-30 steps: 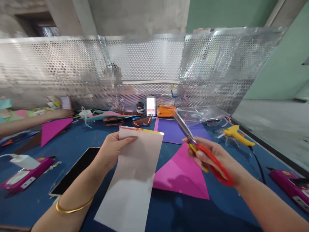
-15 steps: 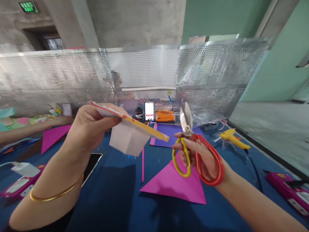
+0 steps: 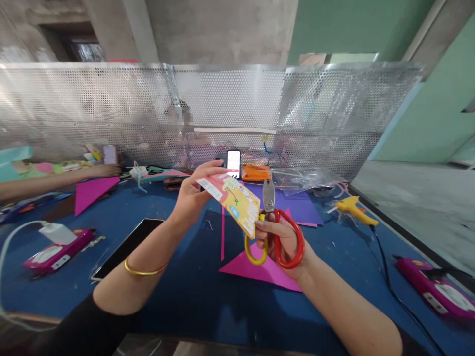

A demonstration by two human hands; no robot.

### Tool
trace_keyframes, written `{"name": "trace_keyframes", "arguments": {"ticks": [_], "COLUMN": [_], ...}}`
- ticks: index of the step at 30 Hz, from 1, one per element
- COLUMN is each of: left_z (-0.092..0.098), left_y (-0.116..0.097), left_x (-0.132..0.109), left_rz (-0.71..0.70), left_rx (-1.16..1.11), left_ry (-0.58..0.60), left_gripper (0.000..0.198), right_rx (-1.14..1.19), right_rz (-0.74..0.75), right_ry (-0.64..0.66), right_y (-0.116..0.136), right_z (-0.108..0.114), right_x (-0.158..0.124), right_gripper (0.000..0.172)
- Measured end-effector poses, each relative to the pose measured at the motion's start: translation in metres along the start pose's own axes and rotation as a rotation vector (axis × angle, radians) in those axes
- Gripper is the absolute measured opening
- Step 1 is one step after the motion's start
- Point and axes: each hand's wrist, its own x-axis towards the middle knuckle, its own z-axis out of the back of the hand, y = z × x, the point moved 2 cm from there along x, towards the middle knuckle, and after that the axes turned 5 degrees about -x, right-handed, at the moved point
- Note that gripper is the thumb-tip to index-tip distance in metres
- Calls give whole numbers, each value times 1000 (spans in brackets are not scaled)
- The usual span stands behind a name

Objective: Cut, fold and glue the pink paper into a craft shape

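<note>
My left hand (image 3: 193,190) is closed on the left end of a yellow printed card package (image 3: 237,200), held tilted above the table with its printed face showing. My right hand (image 3: 280,237) grips scissors (image 3: 291,252) with one red and one yellow handle; their blades point up and look closed. The thumb and fingers of that hand also meet the package's lower right corner. Below lies a magenta paper triangle (image 3: 256,272), partly covered by the scissors. A narrow pink strip (image 3: 223,237) lies to its left, and purple sheets (image 3: 304,205) lie behind my right hand.
A yellow glue gun (image 3: 356,210) and a magenta power strip (image 3: 438,287) lie right. Left are a dark tablet-like device (image 3: 129,249) and another power strip (image 3: 59,252). A lit phone (image 3: 233,163) stands by a perforated screen (image 3: 230,99). Another person's arm (image 3: 59,183) reaches in.
The package has turned from nearly edge-on to show its yellow printed face. My left hand has moved right, and the scissors have come leftward and down to the package's corner.
</note>
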Motion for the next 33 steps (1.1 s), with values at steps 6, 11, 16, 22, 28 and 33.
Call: {"name": "trace_keyframes", "arguments": {"ticks": [6,11,16,22,28,33], "left_z": [-3,-16,-18,-18,-20,-22], "left_y": [26,30,37,38,40,41], "left_x": [-48,-77,-83,-85,-88,-89], "left_rz": [475,675,671,664,627,685], "left_rx": [-373,-590,-581,-558,-454,-500], "left_ry": [-429,-257,-255,-265,-328,-243], "left_gripper": [30,29,34,37,38,37], "right_rx": [-20,-70,-119,-163,-181,-186], "right_rz": [52,77,72,87,96,110], "right_ry": [-94,-151,-161,-175,-187,-183], "right_y": [-9,-17,-23,-23,-23,-21], "right_z": [3,7,8,9,11,7], "right_x": [3,7,7,8,9,7], "right_gripper": [36,42,41,37,35,37]}}
